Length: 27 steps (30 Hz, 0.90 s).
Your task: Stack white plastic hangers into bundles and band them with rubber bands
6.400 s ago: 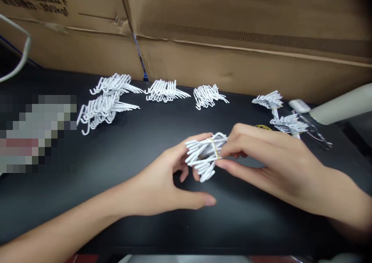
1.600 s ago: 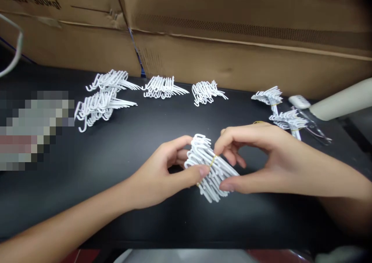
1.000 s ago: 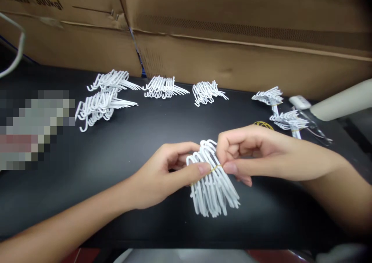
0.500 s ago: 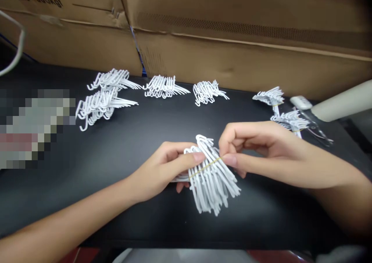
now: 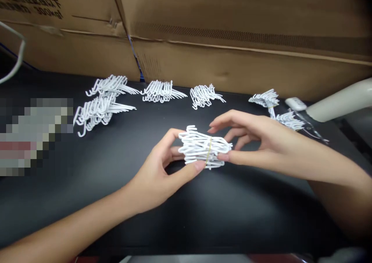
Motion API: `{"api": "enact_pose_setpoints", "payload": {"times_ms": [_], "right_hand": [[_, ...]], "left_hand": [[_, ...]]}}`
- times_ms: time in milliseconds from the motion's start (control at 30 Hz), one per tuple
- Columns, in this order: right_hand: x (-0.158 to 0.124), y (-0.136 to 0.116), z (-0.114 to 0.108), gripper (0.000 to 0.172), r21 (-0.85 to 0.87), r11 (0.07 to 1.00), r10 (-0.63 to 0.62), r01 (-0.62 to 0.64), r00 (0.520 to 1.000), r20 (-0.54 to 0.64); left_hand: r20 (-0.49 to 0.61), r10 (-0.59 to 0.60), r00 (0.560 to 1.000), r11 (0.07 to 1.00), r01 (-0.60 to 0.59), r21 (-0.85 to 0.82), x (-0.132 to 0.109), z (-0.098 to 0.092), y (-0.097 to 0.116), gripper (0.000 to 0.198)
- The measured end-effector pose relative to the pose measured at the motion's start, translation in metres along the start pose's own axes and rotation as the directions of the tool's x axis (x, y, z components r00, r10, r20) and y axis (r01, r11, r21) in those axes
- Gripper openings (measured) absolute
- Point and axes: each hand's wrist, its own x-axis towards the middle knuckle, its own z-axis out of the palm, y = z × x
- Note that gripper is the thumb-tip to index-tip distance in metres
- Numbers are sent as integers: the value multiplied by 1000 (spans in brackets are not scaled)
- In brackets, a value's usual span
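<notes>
1. A bundle of white hooks [image 5: 194, 144] sits between my two hands, over the black table [image 5: 186, 220], a yellow band [image 5: 208, 150] wrapped around it.
2. My left hand [image 5: 164, 173] has its grip clamped on the bundle from the left, thumb on the near edge, fingers reaching behind.
3. My right hand [image 5: 261, 142] stands on the right with its grip apart: thumb against the bundle's right end, index finger off the hooks on the far side.
4. The bundle's long axis runs left to right, from one palm toward the other; the band crosses it, far to near.
5. My left hand is nearer the band, thumb tip just beside its near end.
6. Beyond lie a loose pile [image 5: 205, 96] and, far right, a tied bundle [image 5: 265, 99].
</notes>
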Motion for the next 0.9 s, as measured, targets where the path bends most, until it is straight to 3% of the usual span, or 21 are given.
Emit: {"api": "enact_pose_setpoints", "payload": {"times_ms": [67,133,200,267,367,533,633,700,900], "right_hand": [[4,3,-1,49,88,994,53,-60,995,82],[8,5,0,48,226,969,65,-99,986,153],[13,5,1,47,367,927,16,-74,987,157],[17,4,4,46,481,877,-55,-10,991,121],[20,4,7,39,581,814,-85,15,992,93],[21,2,11,32,595,804,-59,-4,994,87],[21,2,14,33,606,796,-63,8,996,71],[21,2,14,32,627,779,-71,0,994,88],[19,1,12,30,602,798,-68,4,994,83]], "left_hand": [[-91,153,984,979,-138,153,-3,0,-5,41],[-114,330,937,913,-286,292,-4,-1,-12,48],[-47,533,845,782,-470,410,-4,-5,-17,49],[39,708,705,581,-613,536,-2,-8,-17,43],[102,809,578,339,-603,722,0,-8,-11,23],[171,889,425,102,-547,831,0,-2,-5,21],[201,902,383,36,-530,847,-2,-3,-10,30],[203,900,385,20,-502,865,-3,-4,-13,35],[128,858,497,137,-462,876,-2,-4,-10,24]]}}
